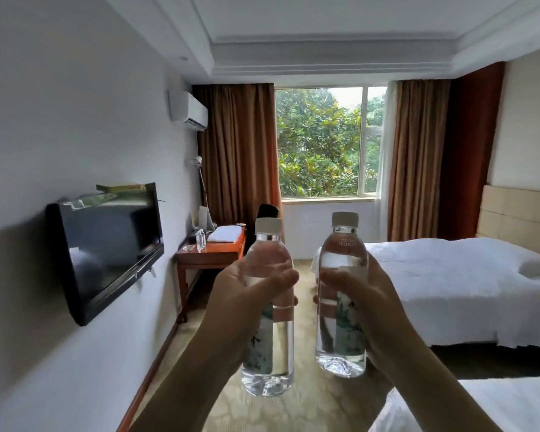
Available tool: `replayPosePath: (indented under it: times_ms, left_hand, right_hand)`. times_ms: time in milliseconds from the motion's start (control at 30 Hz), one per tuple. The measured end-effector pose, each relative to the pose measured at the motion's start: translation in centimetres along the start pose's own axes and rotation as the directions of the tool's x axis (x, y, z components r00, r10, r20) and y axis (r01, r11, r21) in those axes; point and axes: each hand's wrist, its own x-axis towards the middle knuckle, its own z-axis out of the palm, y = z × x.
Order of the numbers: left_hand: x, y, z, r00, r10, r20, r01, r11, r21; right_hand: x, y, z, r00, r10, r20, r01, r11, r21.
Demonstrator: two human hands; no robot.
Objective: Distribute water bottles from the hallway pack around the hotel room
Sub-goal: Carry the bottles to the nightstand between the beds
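Note:
I hold two clear water bottles upright in front of me, each with a white cap and a green-and-white label. My left hand (247, 294) is wrapped around the middle of the left bottle (268, 353). My right hand (368, 304) grips the right bottle (340, 335) the same way. The two bottles stand side by side, a small gap apart, above the carpeted aisle. Another small clear bottle (200, 239) stands on the wooden desk (212, 255) at the far left wall.
A wall-mounted TV (106, 244) juts out on the left. A white bed (455, 282) fills the right side, and a second bed corner (480, 406) lies at bottom right. A folded white towel (225, 234) lies on the desk. A patterned carpet aisle (300, 400) runs toward the window (328, 141).

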Motion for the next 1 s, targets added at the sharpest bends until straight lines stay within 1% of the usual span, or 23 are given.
replayPosePath:
  times_ms: [67,267,400,533,600,733,833,900,1000]
  left_hand:
    - [4.7,-1.2,-0.3,1.0,0.0,-0.023,0.0,1.0,0.004]
    - [18.3,-6.8,-2.0,0.998,0.023,-0.065,-0.022,1.0,0.007]
    - [28.5,-11.6,-3.2,0.998,0.049,-0.036,-0.049,0.999,0.001]
    - [40.1,-15.8,-2.7,0.999,0.033,0.027,-0.031,0.996,-0.087]
    - [45.7,-17.5,-1.1,0.997,0.034,0.063,-0.025,0.991,-0.134]
    - [55.1,-20.9,4.2,0.987,0.018,0.157,0.012,0.983,-0.183]
    - [60.9,-23.4,8.6,0.967,0.026,0.255,0.025,0.98,-0.196]
    - [64.7,-25.1,11.4,0.948,0.046,0.314,0.018,0.98,-0.197]
    - [70.2,-28.2,15.7,0.934,0.057,0.352,0.014,0.981,-0.195]
  right_hand:
    - [4.9,1.6,0.2,1.0,0.013,0.024,-0.014,0.999,0.039]
    - [18.6,7.7,1.2,0.996,0.0,0.086,-0.007,0.997,0.077]
    - [28.3,12.6,2.1,0.997,-0.013,0.077,0.007,0.997,0.071]
    - [38.3,16.1,1.2,0.999,-0.019,0.037,0.018,1.0,0.011]
    - [42.7,17.1,-0.3,1.0,-0.02,-0.018,0.02,1.0,-0.011]
    - [49.6,19.3,-4.6,0.989,-0.008,-0.15,0.003,0.999,-0.034]
    - [54.5,21.6,-8.3,0.969,-0.043,-0.241,0.016,0.994,-0.111]
    - [57.9,23.5,-10.9,0.957,-0.074,-0.282,0.029,0.987,-0.159]
    - [62.8,26.6,-15.3,0.947,-0.11,-0.302,0.048,0.978,-0.204]
